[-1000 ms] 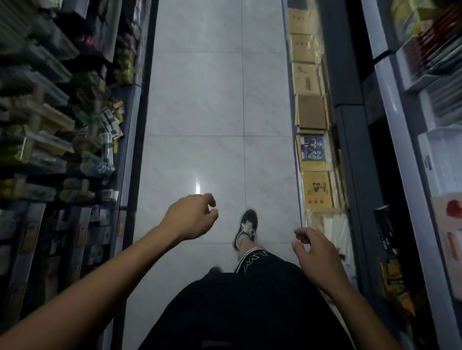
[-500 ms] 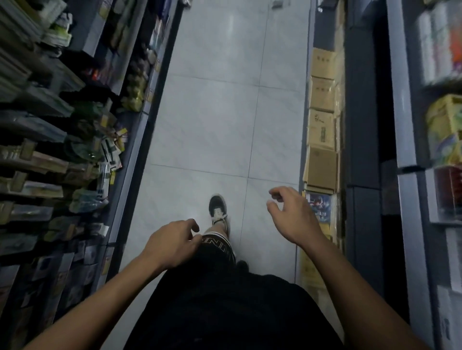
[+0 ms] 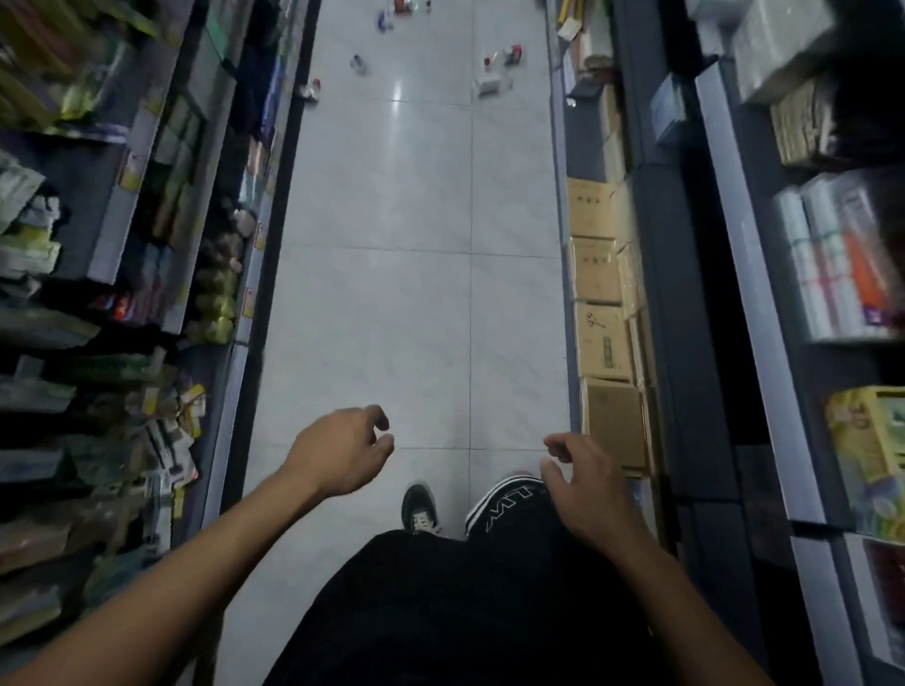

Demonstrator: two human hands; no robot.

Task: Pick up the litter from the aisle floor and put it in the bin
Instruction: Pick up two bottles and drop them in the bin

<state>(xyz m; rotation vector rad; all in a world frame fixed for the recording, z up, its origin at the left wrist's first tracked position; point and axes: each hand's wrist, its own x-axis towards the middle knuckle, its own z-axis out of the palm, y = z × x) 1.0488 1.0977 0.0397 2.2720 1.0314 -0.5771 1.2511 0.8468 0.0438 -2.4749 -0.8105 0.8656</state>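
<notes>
Several pieces of litter lie far ahead on the pale tiled aisle floor: a small bottle, a crumpled piece by the left shelf base, a white carton and a red-and-white item, with more at the top edge. My left hand hangs low in front of me, fingers loosely curled and apart, holding nothing. My right hand is beside my right leg, fingers also apart and empty. No bin is in view.
Stocked shelves line the left side of the narrow aisle. Cardboard boxes are stacked along the right shelf base, with more shelving beyond. My left shoe is on the floor ahead of me.
I have walked forward along the aisle and the view has tilted up, bringing the litter into sight at the far end. Both arms swung with the steps; both hands stayed empty.
</notes>
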